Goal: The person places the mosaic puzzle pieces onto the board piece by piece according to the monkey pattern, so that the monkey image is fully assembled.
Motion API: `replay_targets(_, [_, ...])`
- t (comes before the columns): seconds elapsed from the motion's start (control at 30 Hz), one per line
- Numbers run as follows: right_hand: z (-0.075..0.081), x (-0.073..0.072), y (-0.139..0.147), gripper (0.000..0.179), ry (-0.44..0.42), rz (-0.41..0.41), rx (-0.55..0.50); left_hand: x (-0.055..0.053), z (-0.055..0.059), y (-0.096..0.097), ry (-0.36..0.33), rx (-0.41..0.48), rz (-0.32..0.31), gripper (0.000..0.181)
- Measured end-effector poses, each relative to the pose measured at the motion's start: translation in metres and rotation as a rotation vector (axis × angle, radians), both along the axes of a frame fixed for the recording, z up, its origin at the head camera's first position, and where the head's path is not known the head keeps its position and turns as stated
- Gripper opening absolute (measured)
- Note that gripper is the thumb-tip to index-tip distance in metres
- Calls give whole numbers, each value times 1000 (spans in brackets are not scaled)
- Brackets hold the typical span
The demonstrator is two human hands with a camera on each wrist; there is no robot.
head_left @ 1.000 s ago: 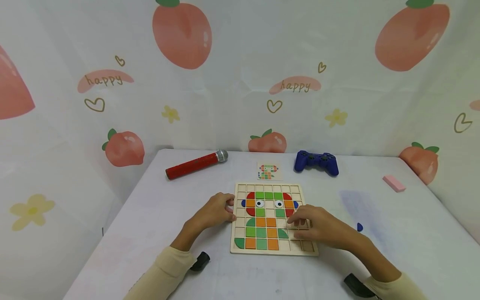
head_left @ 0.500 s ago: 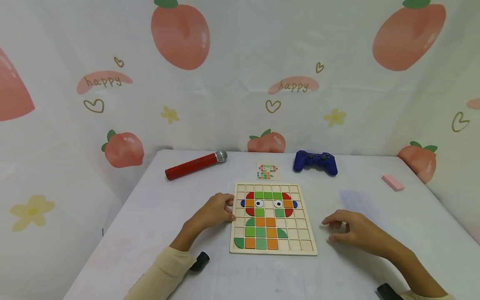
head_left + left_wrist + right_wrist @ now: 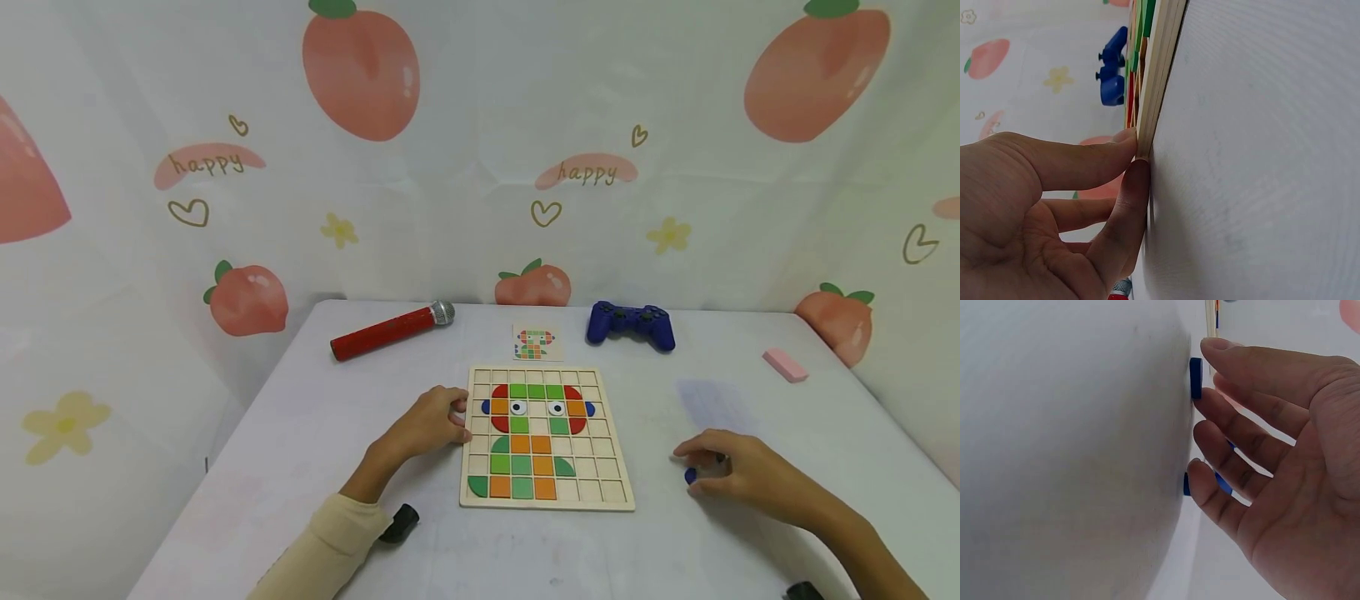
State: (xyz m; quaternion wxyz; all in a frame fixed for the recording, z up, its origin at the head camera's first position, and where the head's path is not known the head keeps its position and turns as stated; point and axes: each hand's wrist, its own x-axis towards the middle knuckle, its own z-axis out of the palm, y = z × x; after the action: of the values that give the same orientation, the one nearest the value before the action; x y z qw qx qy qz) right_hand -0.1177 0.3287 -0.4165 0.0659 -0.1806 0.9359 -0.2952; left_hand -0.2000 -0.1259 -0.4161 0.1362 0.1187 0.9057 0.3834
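Observation:
My left hand [image 3: 427,425] touches the left edge of a wooden grid board [image 3: 600,492] with thumb and fingertips; the left wrist view has the tips against the board's side [image 3: 1155,87]. Colored tiles in the board form a figure with two eyes. To the board's right, my right hand [image 3: 738,471] is low over the table. Its thumb and index finger stand apart around a small blue piece [image 3: 691,476]. In the right wrist view the index fingertip is at one end of this blue piece [image 3: 1195,378]. Another blue piece [image 3: 1186,484] is partly hidden near the little finger.
A pattern card [image 3: 536,342] lies behind the board. A red microphone [image 3: 386,331] is at the back left, a blue game controller [image 3: 632,325] at the back right. Near the right edge lies a pink block [image 3: 785,365].
My right hand has moved from over the board's right side to the table on the right, down to the blue pieces. My left hand has stayed at the board's edge.

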Motion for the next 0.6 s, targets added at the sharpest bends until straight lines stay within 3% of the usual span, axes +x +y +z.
replay_targets(0.3, [-1, 4, 5, 35, -38, 6, -17, -1, 0, 0, -9, -3, 1, 65])
replay_targets(0.6, [-4, 4, 7, 26, -103, 115, -100, -1, -1, 1, -16, -6, 5, 66])
